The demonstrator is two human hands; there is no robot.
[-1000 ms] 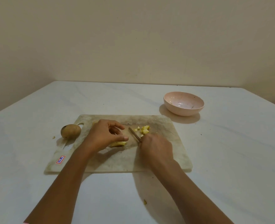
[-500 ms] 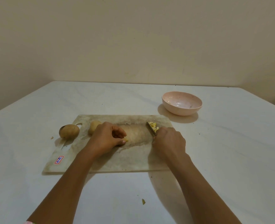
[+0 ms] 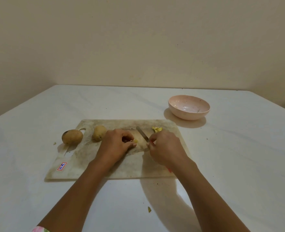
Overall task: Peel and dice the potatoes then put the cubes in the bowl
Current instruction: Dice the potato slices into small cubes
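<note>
Dicing is the step in hand. The left hand (image 3: 116,144) is curled on the cutting board (image 3: 104,166), fingers pinched together on a small yellow potato piece (image 3: 135,141) that only just shows at the fingertips. The right hand (image 3: 165,148) is closed around the handle of a knife (image 3: 142,133), whose blade points away toward the far edge of the board, just beside the held piece.

A small heap of potato cubes (image 3: 157,129) lies near the far right corner of the board. One unpeeled potato (image 3: 99,133) sits on the board's left part; a second unpeeled potato (image 3: 72,136) rests on the counter (image 3: 239,164) just beside the board's handle hole. The pink bowl (image 3: 189,107) stands beyond the board's far right corner and appears to hold no cubes.

Judgement: the task is in its early part. The next move calls for the blade to come down on the held piece, clear of the left fingertips.
</note>
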